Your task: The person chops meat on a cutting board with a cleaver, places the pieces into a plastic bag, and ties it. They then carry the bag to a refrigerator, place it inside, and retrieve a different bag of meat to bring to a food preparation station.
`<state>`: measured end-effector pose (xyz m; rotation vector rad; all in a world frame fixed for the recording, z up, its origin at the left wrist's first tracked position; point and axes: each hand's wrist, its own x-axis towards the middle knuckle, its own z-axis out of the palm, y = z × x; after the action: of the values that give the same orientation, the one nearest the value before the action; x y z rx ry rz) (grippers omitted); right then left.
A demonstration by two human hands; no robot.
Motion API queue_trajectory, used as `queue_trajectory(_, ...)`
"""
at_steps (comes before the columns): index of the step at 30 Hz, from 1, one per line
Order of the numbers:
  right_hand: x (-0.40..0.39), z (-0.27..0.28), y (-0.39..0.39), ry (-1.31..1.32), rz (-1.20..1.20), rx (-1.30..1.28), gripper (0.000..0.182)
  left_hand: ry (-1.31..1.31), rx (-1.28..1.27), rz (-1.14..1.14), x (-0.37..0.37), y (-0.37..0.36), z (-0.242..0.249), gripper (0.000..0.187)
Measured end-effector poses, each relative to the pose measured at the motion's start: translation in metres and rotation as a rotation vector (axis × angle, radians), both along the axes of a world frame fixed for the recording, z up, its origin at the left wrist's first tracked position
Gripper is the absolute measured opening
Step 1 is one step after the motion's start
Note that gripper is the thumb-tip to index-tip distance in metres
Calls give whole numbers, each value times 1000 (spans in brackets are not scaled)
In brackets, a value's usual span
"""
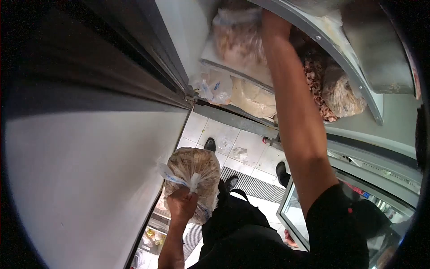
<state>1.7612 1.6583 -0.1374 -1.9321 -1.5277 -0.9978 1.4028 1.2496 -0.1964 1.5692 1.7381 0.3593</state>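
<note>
Plastic bags (251,96) around right hand (274,24)

A white tiled floor (233,143), crossed by a metal drain grate (255,186), is seen below a stainless-steel freezer door (85,179). A glass-fronted display case (304,215) is seen at the lower right under bright indoor light.

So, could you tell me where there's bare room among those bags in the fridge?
Hardly any on the shelves: wrapped bags and meat sit tightly around the right hand. Bare spots: floor tiles below. The left hand grips a tied bag.
</note>
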Motion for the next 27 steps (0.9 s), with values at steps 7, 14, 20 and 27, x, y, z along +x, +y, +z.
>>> queue_trajectory(7, -11, -26, 50, 260, 177, -83, 28, -66, 56, -124, -2, 21, -6, 25)
queue_trajectory(14, -47, -4, 20, 479, 408, -147, 31, -67, 120, -187, -1, 36, -9, 25)
queue_trajectory(20, -71, 14, -128, 881, 496, -186, 39, -167, 180, -61, 31, 63, 20, 23)
queue_trajectory(27, -118, -27, -396, 1949, 458, -356, 104, -387, 592, 0, 103, 118, 63, 21)
